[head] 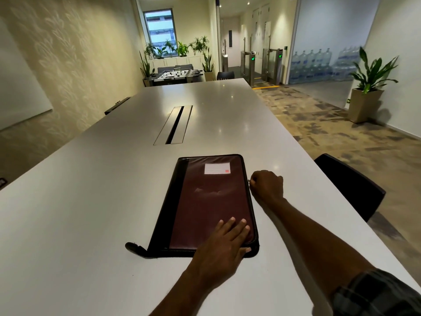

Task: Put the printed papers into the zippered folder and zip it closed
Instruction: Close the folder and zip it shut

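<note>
Handling: I am judging the zippered folder (209, 201) light, flexible and slick-faced; best taken at the zipper pull (248, 181).
Grip: my right hand (267, 185) is pinching the pull, fingers closed.
Brace: my left hand (224, 242) is pressing flat, nearer me than the pinch.
Look: maroon, black-edged, white label (217, 168).
Location: folder is lying on the table (91, 213), left of the pinch.

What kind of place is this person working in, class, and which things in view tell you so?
Most likely an office meeting or common room: a long white table with a central cable slot, security turnstiles at the corridor, and stacked water-cooler bottles behind glass.
</note>
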